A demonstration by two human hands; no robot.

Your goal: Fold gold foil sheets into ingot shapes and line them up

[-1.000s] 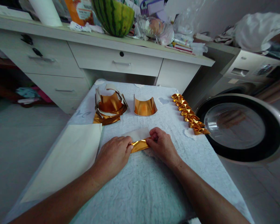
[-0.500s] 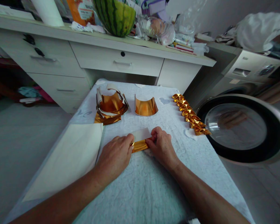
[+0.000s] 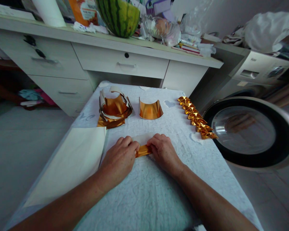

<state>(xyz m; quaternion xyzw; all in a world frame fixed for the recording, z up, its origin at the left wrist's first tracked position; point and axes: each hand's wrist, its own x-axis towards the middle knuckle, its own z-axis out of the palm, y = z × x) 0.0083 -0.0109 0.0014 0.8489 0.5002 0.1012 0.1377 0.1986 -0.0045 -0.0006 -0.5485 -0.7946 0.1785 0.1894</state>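
Only the head cam here, so that's all I can go on. Left hand (image 3: 121,154) and right hand (image 3: 165,152) are both curled in, fingers pinched down on either end of a narrow gold foil strip (image 3: 143,150). It's sitting on the quilted tablecloth (image 3: 139,192), mid-table, right between the two hands, with a pale paper flap (image 3: 143,138) poking out behind it.

Progress-wise, I'd call this piece partly folded, since that flap isn't tucked in. Over on the right there's a row of folded gold foil pieces (image 3: 195,115) that look done to me. Not folded: one curled gold foil sheet (image 3: 150,110) on its own past the hands, plus a curled stack of gold foil sheets (image 3: 115,109) to its left.

Hard to make out: the strip's ends are under the fingers, the thumbs are mostly hidden, and I can't tell how many layers it has. Can't count the stack either. Both forearms run off the bottom, and the watermelon (image 3: 120,16) on the counter is cut off up top.
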